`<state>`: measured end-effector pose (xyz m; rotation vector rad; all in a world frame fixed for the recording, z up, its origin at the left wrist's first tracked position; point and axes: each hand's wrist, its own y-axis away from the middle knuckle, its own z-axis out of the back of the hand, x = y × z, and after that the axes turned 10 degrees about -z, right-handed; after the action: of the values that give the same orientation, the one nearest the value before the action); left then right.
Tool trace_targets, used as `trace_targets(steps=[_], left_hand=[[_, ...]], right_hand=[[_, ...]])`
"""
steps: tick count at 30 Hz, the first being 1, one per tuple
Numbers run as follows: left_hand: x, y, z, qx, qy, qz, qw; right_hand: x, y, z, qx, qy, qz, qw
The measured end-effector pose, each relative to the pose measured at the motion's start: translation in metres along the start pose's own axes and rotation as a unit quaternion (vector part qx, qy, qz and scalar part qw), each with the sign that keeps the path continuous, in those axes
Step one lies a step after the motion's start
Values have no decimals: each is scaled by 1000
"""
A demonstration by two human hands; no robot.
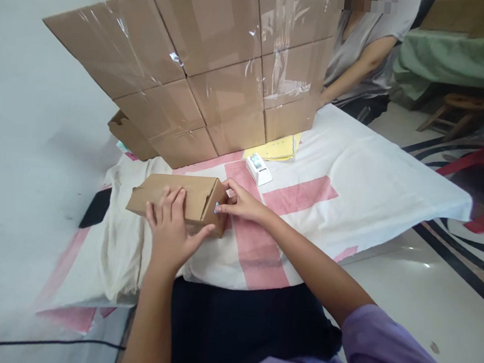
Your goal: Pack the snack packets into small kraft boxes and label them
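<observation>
A closed brown cardboard box (pixel 201 186) lies lengthwise on the cloth-covered table in front of me. Spread out over its near side is my left hand (pixel 173 229), fingers lying on the top and the thumb stretched toward the right end. At that right end, my right hand (pixel 240 201) has its fingers and thumb bent against the box. Under the right thumb tip shows a small blue piece (pixel 216 207), too small to name. Just beyond the right hand stands a small white device (pixel 259 169) with a screen.
A tall wall of taped cardboard boxes (pixel 227 106) rises behind the work. Yellow sheets (pixel 275 149) lie at its foot. A black flat object (pixel 96 208) lies on the left of the table (pixel 380 166). A person (pixel 370 51) is behind the boxes; a wooden stool (pixel 460 111) stands farther right.
</observation>
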<state>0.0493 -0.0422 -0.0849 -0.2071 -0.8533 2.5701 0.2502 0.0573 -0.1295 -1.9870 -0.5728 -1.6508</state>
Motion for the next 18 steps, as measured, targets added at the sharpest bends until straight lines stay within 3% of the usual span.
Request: trace_targets(steps=[3, 6, 18], left_hand=[[-30, -1, -16, -78, -4, 73, 994], [-43, -3, -27, -136, 15, 102, 985], [-34, -4, -35, -194, 83, 59, 976]], right_hand=[[-1, 1, -1, 1, -9, -14, 1000], [-3, 2, -2, 1, -17, -13, 1000], [-1, 14, -5, -46, -29, -49, 997]])
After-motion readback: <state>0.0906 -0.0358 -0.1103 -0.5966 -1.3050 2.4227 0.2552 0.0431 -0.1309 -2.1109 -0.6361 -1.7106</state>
